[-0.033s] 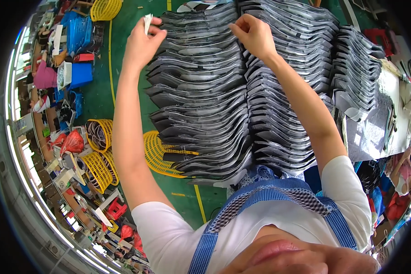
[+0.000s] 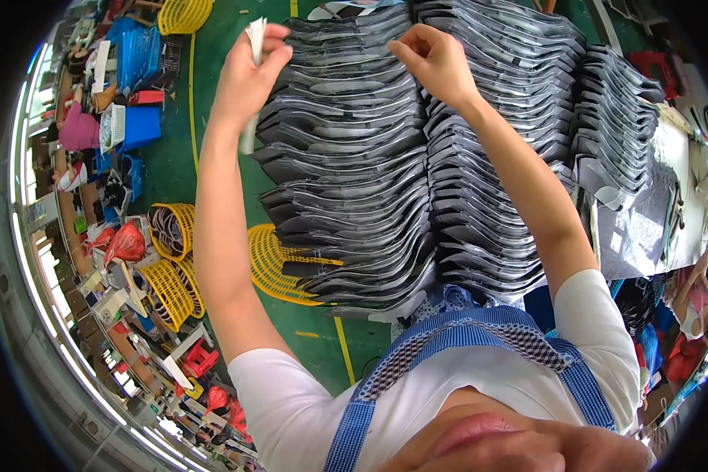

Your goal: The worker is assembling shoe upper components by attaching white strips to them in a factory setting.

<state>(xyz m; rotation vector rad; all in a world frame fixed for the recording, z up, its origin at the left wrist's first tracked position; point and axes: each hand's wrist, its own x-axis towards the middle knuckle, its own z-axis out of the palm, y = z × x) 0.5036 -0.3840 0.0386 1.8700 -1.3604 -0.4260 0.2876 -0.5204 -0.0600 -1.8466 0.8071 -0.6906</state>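
Observation:
My left hand (image 2: 245,79) is raised beyond the far left edge of the dark pieces, its fingers closed round a thin white strip or folded bundle (image 2: 256,41) that I cannot identify. One end sticks up above the fingers; the other shows below, beside the wrist. Over the gap between two rows, my right hand (image 2: 442,69) is closed with thumb and forefinger pinched together; anything between them is too small to see. Below both hands lie overlapping dark grey curved sheet pieces, in a left row (image 2: 346,157), a middle row (image 2: 495,181) and a shorter right row (image 2: 613,126).
A yellow plastic basket (image 2: 269,267) is on the green floor, partly under the left row. More yellow baskets (image 2: 165,291) and blue crates (image 2: 140,128) line the left side. A grey-and-white table surface (image 2: 637,228) extends at right. Other people are at the edges.
My left hand has shifted slightly up and right, and the white strip's lower end now shows beside my wrist. My right fingertips have moved a little left.

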